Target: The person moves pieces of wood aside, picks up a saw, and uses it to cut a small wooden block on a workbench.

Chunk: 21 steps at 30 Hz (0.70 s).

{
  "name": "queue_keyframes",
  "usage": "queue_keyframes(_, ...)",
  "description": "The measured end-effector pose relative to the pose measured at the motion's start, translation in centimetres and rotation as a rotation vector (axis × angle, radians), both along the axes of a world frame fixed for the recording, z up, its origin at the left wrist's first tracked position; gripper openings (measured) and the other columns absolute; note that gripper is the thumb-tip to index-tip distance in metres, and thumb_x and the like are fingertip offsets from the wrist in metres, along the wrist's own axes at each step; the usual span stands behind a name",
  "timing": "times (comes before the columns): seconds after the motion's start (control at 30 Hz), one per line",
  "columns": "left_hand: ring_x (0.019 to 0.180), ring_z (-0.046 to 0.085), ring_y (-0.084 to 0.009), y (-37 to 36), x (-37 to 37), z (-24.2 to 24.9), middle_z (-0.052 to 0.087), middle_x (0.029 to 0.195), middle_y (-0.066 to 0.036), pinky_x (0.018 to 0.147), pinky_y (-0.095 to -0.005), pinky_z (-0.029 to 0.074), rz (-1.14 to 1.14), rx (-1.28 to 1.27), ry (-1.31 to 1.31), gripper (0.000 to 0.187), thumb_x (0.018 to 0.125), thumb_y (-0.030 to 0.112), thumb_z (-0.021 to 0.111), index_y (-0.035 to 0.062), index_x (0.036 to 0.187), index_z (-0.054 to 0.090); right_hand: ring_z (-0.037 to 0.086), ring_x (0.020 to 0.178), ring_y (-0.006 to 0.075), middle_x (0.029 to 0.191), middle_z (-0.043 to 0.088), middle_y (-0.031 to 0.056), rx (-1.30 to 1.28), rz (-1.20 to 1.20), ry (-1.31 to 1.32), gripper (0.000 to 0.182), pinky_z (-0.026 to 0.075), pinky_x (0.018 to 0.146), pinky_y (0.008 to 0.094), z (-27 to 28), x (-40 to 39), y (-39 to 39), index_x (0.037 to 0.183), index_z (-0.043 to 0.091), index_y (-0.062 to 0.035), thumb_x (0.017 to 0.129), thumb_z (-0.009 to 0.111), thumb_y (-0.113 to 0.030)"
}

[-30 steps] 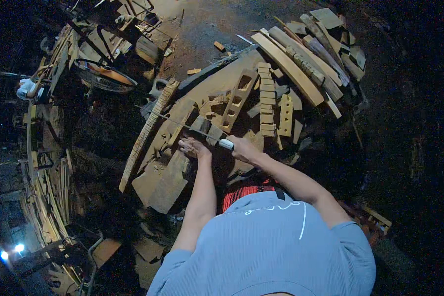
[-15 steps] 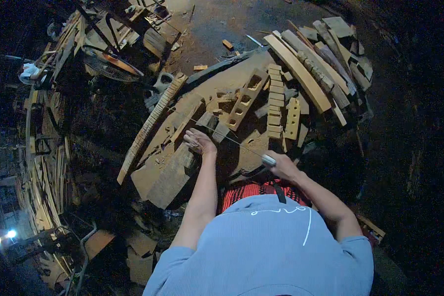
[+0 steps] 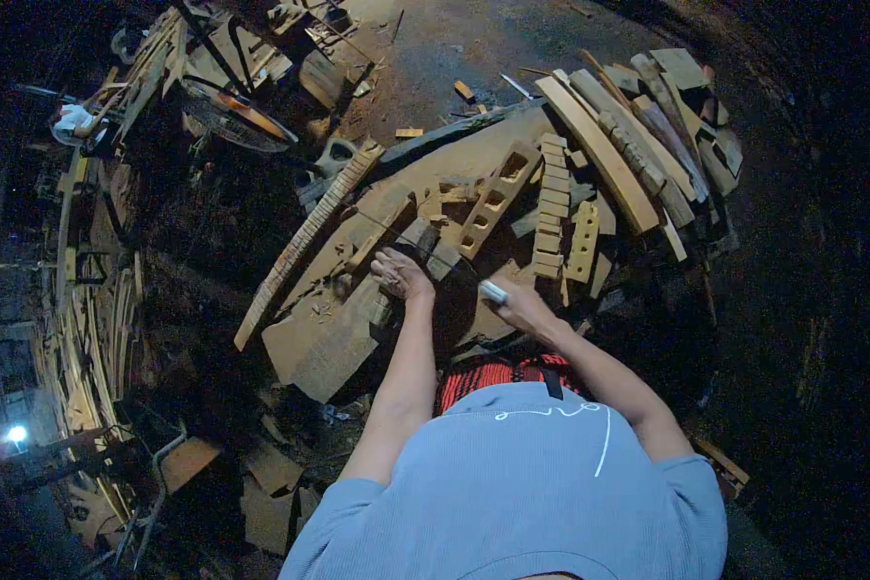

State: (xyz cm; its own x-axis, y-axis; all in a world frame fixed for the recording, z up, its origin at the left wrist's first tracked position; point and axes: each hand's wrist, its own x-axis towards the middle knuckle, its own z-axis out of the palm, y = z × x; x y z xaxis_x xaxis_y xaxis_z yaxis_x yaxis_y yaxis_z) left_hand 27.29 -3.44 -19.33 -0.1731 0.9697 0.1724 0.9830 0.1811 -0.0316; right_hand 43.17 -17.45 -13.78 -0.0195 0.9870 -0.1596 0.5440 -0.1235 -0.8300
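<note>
My right hand (image 3: 522, 307) is closed around the pale handle (image 3: 494, 292) of a long thin tool, whose dark rod runs up and left across a small grey wood block (image 3: 443, 260). On the near end of a wood piece by that block rests my left hand (image 3: 397, 275), fingers bent and pressed down; what they grip is too small to make out. Behind the block lies a wooden bar with square holes (image 3: 501, 198). A long notched strip (image 3: 309, 242) lies to the left, and a wide plank (image 3: 324, 348) reaches toward me.
A row of small blocks (image 3: 552, 208) and a piece with round holes (image 3: 583, 242) lie right of the holed bar. Long curved boards (image 3: 604, 155) are stacked at the back right. A fan (image 3: 237, 121) stands back left, and a person (image 3: 75, 126) is at far left.
My right hand has moved left with the handle, closer to the grey block. My left hand stays by the wood. The whole view has shifted slightly.
</note>
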Motion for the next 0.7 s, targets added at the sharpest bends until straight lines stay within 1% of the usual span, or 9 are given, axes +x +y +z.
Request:
queue_keyframes(0.1,0.085,0.045,-0.0213,-0.1,0.1,-0.3,0.048,0.085,-0.007,0.076,-0.0357,0.038,0.029,0.099,-0.032,0.013,0.080,0.010,0.038,0.0066,0.086,0.050,0.055,0.077,0.0344,0.083,0.057,0.0165,-0.111,-0.034,-0.028,0.037,0.045,0.065,0.0393,1.3,2.8,-4.4,0.100,0.048,-0.0121,0.064,0.056,-0.006)
queue_keyframes(0.23,0.082,0.046,-0.0209,0.2,0.0,-0.6,0.048,0.082,-0.006,0.074,-0.0350,0.038,0.002,0.046,0.033,0.012,0.079,0.010,0.040,0.0067,0.085,0.050,0.056,0.078,0.0337,0.082,0.057,0.0156,-0.179,-0.081,-0.028,0.040,0.045,0.064,0.0391,1.5,4.9,-8.4,0.101,0.047,-0.0124,0.063,0.057,-0.006)
queue_keyframes(0.3,0.081,0.046,-0.0209,0.4,-0.5,-2.7,0.049,0.081,-0.007,0.073,-0.0344,0.037,-0.047,0.259,0.152,0.011,0.079,0.011,0.041,0.0065,0.083,0.050,0.056,0.078,0.0336,0.082,0.057,0.0156,-0.164,-0.081,-0.022,0.040,0.045,0.064,0.0393,1.2,4.6,-8.5,0.102,0.047,-0.0126,0.064,0.057,-0.006)
queue_keyframes(0.43,0.082,0.046,-0.0206,0.7,-0.9,-4.9,0.048,0.082,-0.007,0.071,-0.0337,0.038,-0.016,0.250,0.180,0.011,0.079,0.011,0.041,0.0072,0.082,0.050,0.056,0.076,0.0341,0.082,0.057,0.0170,-0.178,-0.016,-0.024,0.039,0.045,0.063,0.0397,0.1,3.3,-5.5,0.102,0.047,-0.0128,0.066,0.057,-0.008)
queue_keyframes(0.5,0.083,0.045,-0.0204,0.6,-1.5,-5.7,0.047,0.083,-0.007,0.072,-0.0334,0.037,-0.096,0.342,0.265,0.011,0.080,0.012,0.040,0.0079,0.081,0.050,0.056,0.078,0.0353,0.084,0.057,0.0186,-0.158,-0.046,-0.035,0.025,0.044,0.063,0.0394,0.5,1.0,-1.7,0.096,0.049,-0.0075,0.072,0.054,-0.010)
queue_keyframes(0.6,0.086,0.045,-0.0207,2.4,-4.1,-15.9,0.048,0.087,-0.007,0.075,-0.0339,0.037,-0.085,0.258,0.174,0.014,0.080,0.013,0.040,0.0068,0.086,0.050,0.055,0.077,0.0371,0.081,0.057,0.0202,-0.115,-0.036,-0.059,0.026,0.043,0.063,0.0431,-0.6,-1.9,4.2,0.096,0.049,-0.0088,0.070,0.054,-0.012)
queue_keyframes(0.63,0.087,0.045,-0.0207,2.8,-4.5,-17.9,0.048,0.088,-0.007,0.076,-0.0341,0.037,-0.082,0.230,0.142,0.015,0.081,0.013,0.039,0.0064,0.088,0.051,0.056,0.077,0.0361,0.081,0.057,0.0198,-0.141,-0.031,-0.113,0.035,0.044,0.064,0.0429,0.0,-2.7,5.8,0.100,0.049,-0.0110,0.066,0.057,-0.012)
queue_keyframes(0.67,0.090,0.045,-0.0215,2.9,-4.4,-18.8,0.048,0.091,-0.009,0.079,-0.0346,0.036,-0.070,0.325,0.073,0.018,0.081,0.013,0.038,0.0051,0.092,0.050,0.056,0.076,0.0350,0.081,0.058,0.0194,-0.168,-0.025,-0.168,0.044,0.045,0.066,0.0426,0.3,-3.0,6.6,0.104,0.048,-0.0132,0.061,0.059,-0.013)
queue_keyframes(0.7,0.091,0.044,-0.0219,2.5,-4.2,-18.4,0.048,0.093,-0.009,0.080,-0.0348,0.036,-0.059,0.369,0.037,0.019,0.082,0.013,0.037,0.0044,0.094,0.049,0.056,0.076,0.0350,0.081,0.058,0.0194,-0.167,-0.022,-0.169,0.044,0.045,0.066,0.0426,0.2,-3.0,6.7,0.104,0.048,-0.0132,0.061,0.059,-0.013)
